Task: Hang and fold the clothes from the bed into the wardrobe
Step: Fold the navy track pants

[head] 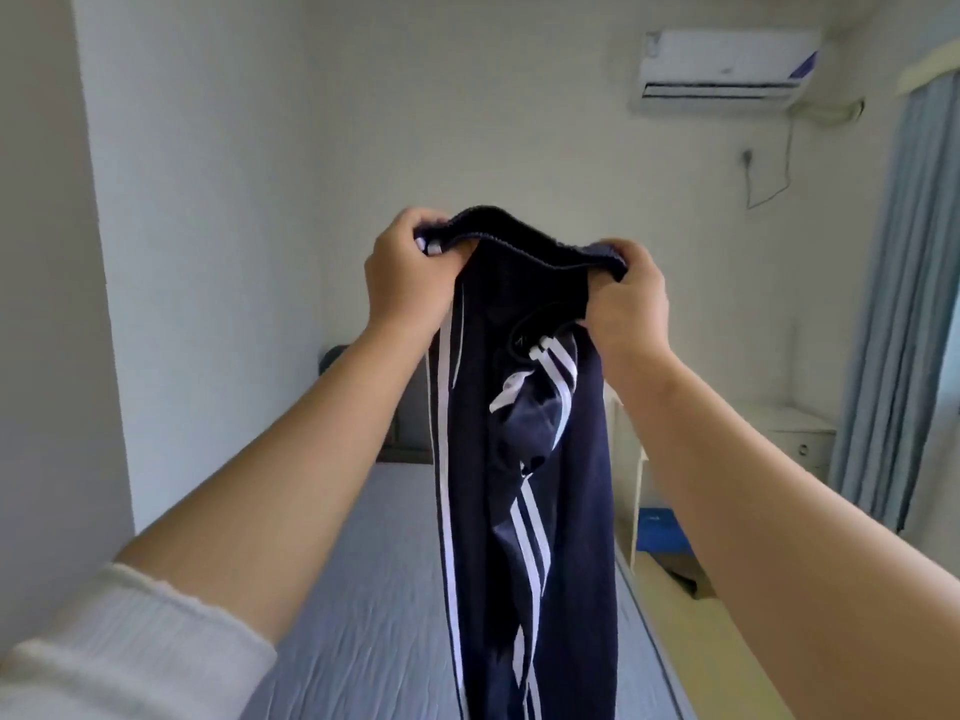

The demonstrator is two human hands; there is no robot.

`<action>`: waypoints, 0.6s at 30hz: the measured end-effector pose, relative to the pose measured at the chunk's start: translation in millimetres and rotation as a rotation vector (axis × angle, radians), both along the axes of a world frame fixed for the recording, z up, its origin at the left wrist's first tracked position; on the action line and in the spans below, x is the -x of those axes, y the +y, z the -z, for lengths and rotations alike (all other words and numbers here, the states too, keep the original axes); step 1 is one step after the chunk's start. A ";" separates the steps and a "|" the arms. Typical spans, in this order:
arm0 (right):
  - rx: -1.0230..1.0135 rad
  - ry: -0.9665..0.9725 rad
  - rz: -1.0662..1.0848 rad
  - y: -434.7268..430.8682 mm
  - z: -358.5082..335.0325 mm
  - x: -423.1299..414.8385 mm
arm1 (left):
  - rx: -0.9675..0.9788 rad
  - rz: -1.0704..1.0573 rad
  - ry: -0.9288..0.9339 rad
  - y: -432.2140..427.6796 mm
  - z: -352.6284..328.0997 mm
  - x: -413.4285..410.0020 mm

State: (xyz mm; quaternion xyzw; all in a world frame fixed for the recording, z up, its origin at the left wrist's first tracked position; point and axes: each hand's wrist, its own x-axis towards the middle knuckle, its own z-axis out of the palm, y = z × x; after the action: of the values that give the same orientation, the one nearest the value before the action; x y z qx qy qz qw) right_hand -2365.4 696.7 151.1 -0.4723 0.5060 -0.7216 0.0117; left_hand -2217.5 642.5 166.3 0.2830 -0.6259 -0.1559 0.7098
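A: Entry: where was the garment, and how was it held?

B: The navy track pants (519,459) with white side stripes hung in the air over the bed (363,589), legs trailing down out of frame. The left hand (410,267) had its fingers curled around one end of the waistband (519,236); the right hand (626,293) clenched the other end. Both arms were raised and extended.

A: Reason for that hold?

B: Judged: gripping the waistband high lets gravity pull the legs straight. One leg looked twisted, its stripes bunched near the middle, so a shake or a re-lay seemed needed before folding.

A: Room to work?

B: The mattress below showed bare grey sheet on the left side, wide enough to lay the pants flat. A wall ran close along the bed's left edge. To the right lay a strip of floor, then a white nightstand (800,433) and a blue curtain (893,304). The wardrobe was not in view.
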 end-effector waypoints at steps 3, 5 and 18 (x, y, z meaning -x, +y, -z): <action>0.104 0.022 0.004 5.6 -37.2 -0.5 | 0.066 0.039 0.031 5.4 -29.4 -5.1; 0.139 0.017 -0.005 8.0 -44.7 0.2 | 0.073 0.055 0.019 6.4 -32.0 -8.9; -0.617 -0.061 -0.101 -11.5 216.3 32.5 | -0.579 0.139 -0.388 -23.1 210.4 -5.9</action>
State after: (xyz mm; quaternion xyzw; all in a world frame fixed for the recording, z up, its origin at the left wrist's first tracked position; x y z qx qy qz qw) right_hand -2398.0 685.2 -65.2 -0.4491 0.6764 -0.5464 0.2055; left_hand -2211.6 619.4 -44.1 0.4534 -0.6968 -0.3181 0.4559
